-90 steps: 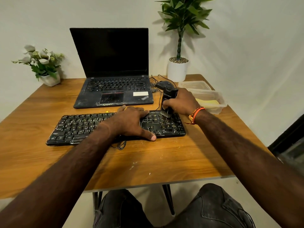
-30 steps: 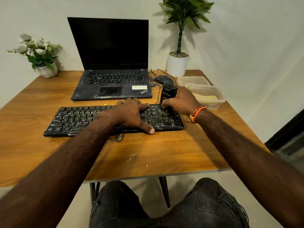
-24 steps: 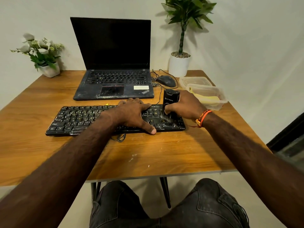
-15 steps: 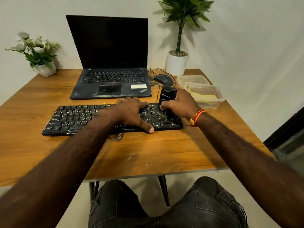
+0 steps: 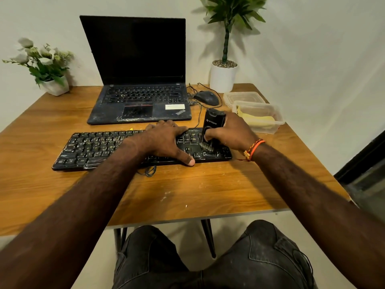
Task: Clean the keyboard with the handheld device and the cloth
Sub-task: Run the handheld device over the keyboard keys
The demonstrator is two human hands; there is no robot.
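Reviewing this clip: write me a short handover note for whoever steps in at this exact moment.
Left hand: lies flat on the middle of the keyboard, steadying it.
Right hand: grips the handheld device upright, brush end down on the keys at the keyboard's right end.
Cloth: a yellow cloth appears to lie in the clear tub on the table, at its right edge, untouched.
Done: brushing is under way at the right end.
Left: the left and middle keys look dusty; brush those, then wipe with the cloth.
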